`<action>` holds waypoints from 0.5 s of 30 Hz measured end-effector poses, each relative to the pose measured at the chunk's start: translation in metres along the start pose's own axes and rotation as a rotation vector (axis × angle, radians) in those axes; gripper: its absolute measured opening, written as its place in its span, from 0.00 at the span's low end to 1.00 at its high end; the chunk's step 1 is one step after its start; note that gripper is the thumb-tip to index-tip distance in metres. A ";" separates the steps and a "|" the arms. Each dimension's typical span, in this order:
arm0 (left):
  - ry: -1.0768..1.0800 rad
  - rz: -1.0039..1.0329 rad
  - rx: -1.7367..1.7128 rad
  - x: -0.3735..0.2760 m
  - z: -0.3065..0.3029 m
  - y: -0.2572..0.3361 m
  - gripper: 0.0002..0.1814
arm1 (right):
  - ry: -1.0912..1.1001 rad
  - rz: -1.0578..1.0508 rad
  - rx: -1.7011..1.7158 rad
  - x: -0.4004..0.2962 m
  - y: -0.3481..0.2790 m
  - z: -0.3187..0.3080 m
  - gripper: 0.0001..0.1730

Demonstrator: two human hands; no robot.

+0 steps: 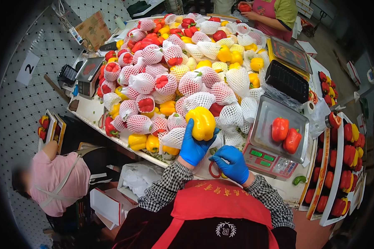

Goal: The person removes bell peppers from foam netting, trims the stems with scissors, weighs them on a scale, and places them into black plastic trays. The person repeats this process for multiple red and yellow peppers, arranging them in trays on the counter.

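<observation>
A large yellow bell pepper (200, 123) rests in my blue-gloved left hand (195, 145), raised over the near edge of the pile. My right hand (232, 163), gloved in blue too, is to its right with the fingers curled. Red loop handles (214, 170), probably of scissors, show beside its fingertips; whether the hand grips them is unclear. Ahead lies a heap of red and yellow peppers, many in white foam net sleeves (194, 83). Two red bell peppers (280, 128) sit on the steel pan of a digital scale (275, 157) to the right.
A black plastic crate (286, 81) lies beyond the scale. Trays of peppers (341, 171) stand at the right edge. Another scale (88, 76) is at the far left. One person (60, 182) sits at the left; another (272, 17) stands across the table holding a red pepper.
</observation>
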State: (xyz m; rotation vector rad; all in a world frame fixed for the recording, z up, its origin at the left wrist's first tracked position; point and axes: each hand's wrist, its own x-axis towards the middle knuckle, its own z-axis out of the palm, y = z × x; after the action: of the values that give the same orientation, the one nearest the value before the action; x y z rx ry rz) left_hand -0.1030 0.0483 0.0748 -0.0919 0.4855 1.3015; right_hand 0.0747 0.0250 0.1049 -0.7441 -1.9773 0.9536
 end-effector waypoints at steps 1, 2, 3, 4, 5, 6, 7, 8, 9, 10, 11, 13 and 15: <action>-0.010 -0.011 -0.009 0.001 -0.003 0.000 0.38 | -0.005 0.030 -0.034 0.003 -0.003 0.000 0.05; -0.019 -0.022 -0.018 0.001 -0.005 0.000 0.38 | -0.010 0.061 -0.069 0.007 -0.009 0.002 0.06; -0.009 -0.027 -0.006 0.000 -0.004 -0.001 0.38 | -0.013 0.093 -0.102 0.010 -0.013 0.003 0.07; 0.002 -0.032 0.006 -0.002 -0.001 -0.002 0.38 | -0.051 0.048 -0.226 0.013 -0.014 0.003 0.07; 0.012 -0.038 0.018 -0.003 0.001 -0.003 0.38 | -0.090 0.003 -0.349 0.017 -0.014 0.004 0.07; -0.006 -0.036 0.017 -0.003 0.000 -0.004 0.38 | -0.130 -0.045 -0.473 0.019 -0.015 0.004 0.07; -0.023 -0.033 0.015 -0.002 -0.002 -0.004 0.38 | -0.094 -0.100 -0.442 0.017 -0.012 0.005 0.07; -0.041 -0.031 0.013 -0.002 -0.003 -0.004 0.38 | -0.059 -0.154 -0.412 0.014 -0.005 0.006 0.07; -0.021 -0.023 0.009 -0.002 -0.001 -0.004 0.39 | -0.024 -0.210 -0.379 0.011 -0.001 0.006 0.07; -0.001 -0.015 0.005 -0.003 0.002 -0.004 0.39 | -0.016 -0.201 -0.357 0.010 0.000 0.005 0.07; 0.019 -0.008 0.000 -0.004 0.004 -0.003 0.40 | -0.008 -0.191 -0.334 0.008 0.001 0.003 0.07; 0.019 -0.009 -0.017 -0.002 0.003 -0.001 0.40 | 0.013 -0.183 -0.310 0.008 0.000 0.003 0.08; 0.010 -0.018 -0.021 -0.002 0.000 0.000 0.41 | 0.037 -0.186 -0.303 0.012 -0.003 0.005 0.08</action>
State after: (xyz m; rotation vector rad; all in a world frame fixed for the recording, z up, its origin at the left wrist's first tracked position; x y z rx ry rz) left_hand -0.1028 0.0467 0.0756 -0.1201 0.4787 1.2888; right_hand 0.0641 0.0303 0.1102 -0.7198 -2.1408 0.5330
